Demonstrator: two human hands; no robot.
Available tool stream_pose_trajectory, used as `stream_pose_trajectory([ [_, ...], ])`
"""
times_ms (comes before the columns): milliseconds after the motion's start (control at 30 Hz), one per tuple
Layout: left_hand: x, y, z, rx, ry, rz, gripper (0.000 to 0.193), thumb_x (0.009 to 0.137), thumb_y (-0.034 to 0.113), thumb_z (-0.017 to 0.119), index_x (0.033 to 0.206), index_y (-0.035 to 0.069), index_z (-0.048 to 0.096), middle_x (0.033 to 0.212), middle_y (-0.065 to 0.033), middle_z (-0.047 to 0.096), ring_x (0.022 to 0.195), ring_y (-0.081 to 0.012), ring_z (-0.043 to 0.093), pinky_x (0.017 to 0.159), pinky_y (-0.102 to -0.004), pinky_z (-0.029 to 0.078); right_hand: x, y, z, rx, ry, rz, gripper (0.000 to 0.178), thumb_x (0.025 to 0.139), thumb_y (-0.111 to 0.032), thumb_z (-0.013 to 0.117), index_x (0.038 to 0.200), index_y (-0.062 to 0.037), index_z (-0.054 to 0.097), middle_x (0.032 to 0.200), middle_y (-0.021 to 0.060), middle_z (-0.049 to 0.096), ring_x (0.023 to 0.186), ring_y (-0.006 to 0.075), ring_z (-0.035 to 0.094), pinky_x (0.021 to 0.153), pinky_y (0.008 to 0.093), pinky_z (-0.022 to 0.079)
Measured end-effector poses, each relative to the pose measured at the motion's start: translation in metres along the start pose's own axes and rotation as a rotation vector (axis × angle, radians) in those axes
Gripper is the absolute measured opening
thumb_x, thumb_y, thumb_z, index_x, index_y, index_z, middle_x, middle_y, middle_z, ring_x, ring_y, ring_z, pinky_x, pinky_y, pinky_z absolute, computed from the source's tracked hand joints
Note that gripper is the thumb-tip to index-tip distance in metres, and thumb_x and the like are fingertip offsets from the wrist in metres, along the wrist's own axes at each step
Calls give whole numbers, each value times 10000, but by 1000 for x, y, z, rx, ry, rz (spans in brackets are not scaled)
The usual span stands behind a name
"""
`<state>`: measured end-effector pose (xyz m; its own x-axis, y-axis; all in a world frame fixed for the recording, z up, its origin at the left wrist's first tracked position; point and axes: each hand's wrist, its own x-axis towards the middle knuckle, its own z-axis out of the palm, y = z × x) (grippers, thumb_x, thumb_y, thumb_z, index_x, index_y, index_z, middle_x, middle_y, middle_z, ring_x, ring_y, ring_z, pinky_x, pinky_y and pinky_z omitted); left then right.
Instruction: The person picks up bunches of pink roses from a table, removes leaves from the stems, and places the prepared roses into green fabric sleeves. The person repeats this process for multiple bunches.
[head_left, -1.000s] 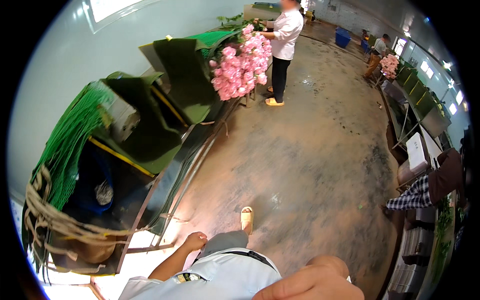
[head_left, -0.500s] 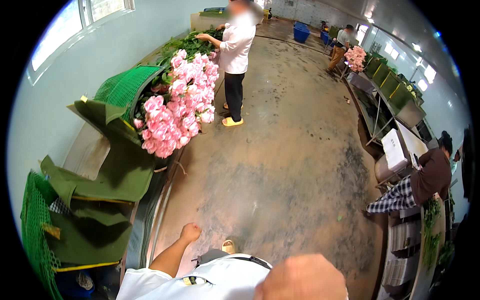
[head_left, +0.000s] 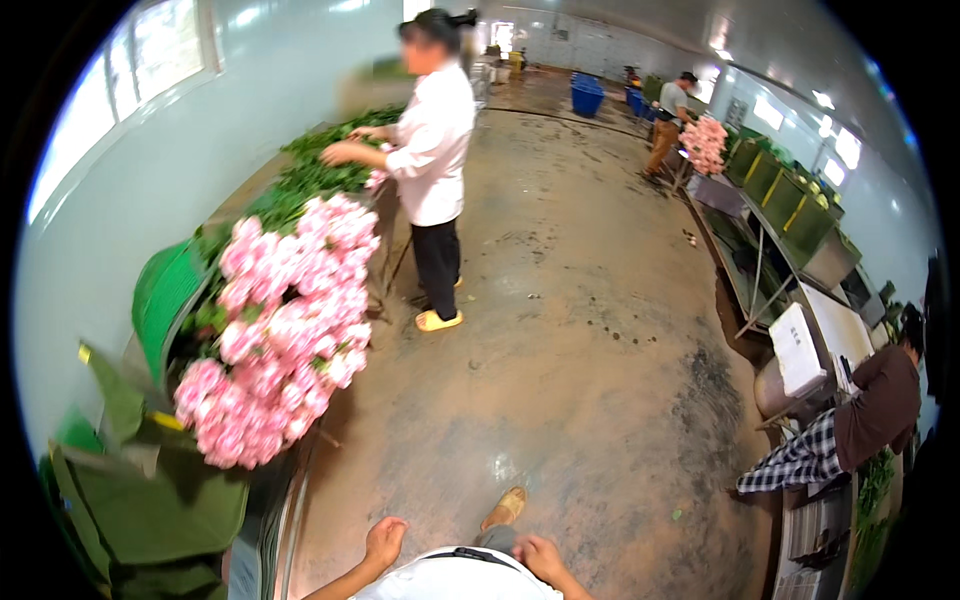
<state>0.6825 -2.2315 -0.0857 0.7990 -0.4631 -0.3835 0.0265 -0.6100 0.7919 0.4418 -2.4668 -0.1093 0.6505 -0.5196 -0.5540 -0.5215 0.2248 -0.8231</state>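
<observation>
My left hand (head_left: 384, 543) hangs low in front of my waist, loosely bent, with nothing in it. On the other side of my white shirt (head_left: 455, 577), my right hand (head_left: 540, 557) is also empty, its fingers slightly curled and apart. Neither touches anything. Ahead on the left, nearest my left hand, a large mass of pink roses (head_left: 290, 320) spills from a green mesh holder (head_left: 165, 305). Behind the blooms a person in a white shirt (head_left: 432, 150) has both hands on the leafy stems (head_left: 325, 165).
Dark green cloth bins (head_left: 160, 510) line the left wall. On the right, a person in a brown top (head_left: 880, 395) leans at a bench beside a white box (head_left: 797, 350). Farther back, another person (head_left: 672, 115) stands by pink flowers (head_left: 704, 145). Blue tubs (head_left: 587, 95) stand at the back.
The rose holder and the person in white appear nearer and lower. My right hand has dropped from close to the camera to my waist. My left hand has loosened from a fist.
</observation>
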Motion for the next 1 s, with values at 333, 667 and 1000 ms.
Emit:
stream_pose_trajectory([
  [333,204,378,97,154,212,731,504,961,407,328,1357,112,431,1378,-197,378,1249,-357,387,1037,-462,283,201,-317,-23,770,-336,-440,529,1005,-427,321,1336,-33,445,1285,130,518,1202,168,465,981,327,410],
  [667,347,460,144,490,-139,1209,528,872,462,416,1344,235,484,1418,-156,356,1320,-384,291,1064,-584,167,300,-376,-116,1026,-114,-401,600,978,-492,327,1389,-55,320,1386,109,414,1283,227,402,1081,394,317],
  [1000,427,505,134,361,-196,1305,532,863,365,467,1368,197,451,1494,-164,258,1399,-375,157,1104,-574,95,388,-437,-152,652,-92,-431,525,812,-163,625,1266,36,450,1207,153,528,1081,257,545,962,359,427],
])
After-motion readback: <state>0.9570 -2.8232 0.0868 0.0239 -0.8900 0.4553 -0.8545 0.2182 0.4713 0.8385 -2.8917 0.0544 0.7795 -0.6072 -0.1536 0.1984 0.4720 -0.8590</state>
